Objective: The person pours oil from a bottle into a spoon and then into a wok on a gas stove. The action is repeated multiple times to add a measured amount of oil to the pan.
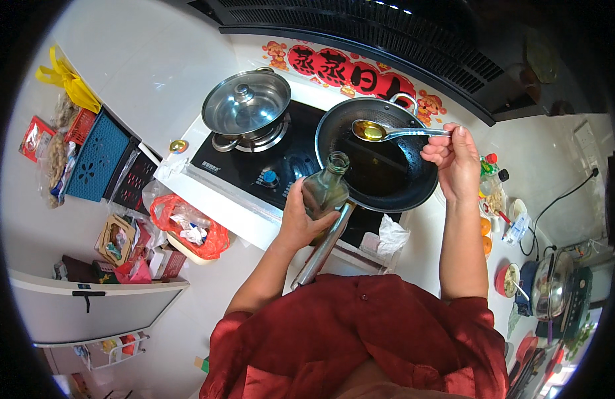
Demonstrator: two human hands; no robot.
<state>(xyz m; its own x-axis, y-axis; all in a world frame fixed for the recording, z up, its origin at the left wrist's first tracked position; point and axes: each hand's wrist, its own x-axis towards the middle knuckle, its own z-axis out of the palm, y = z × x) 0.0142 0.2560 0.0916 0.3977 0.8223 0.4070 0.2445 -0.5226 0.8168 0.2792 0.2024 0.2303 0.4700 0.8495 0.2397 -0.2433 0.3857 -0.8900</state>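
My left hand [303, 218] grips a greenish glass bottle [323, 191] around its body. Its uncapped mouth points up and away from me, near the wok's front rim. My right hand [456, 158] pinches the handle end of a metal spoon [412, 132]. Yellow oil [371, 130] lies in the spoon's bowl, which is above the black wok [332, 124]. Dark, shiny liquid, apparently oil, covers the wok's bottom. The wok's long metal handle [317, 254] points towards me and passes beside the bottle and my left hand.
A lidded steel pot [247, 104] stands on the left burner of the black glass hob [237, 174]. Overhead hangs a range hood [387, 50]. A crumpled tissue [392, 234] lies at the hob's front right. To the left is a bin with a red bag [212, 242].
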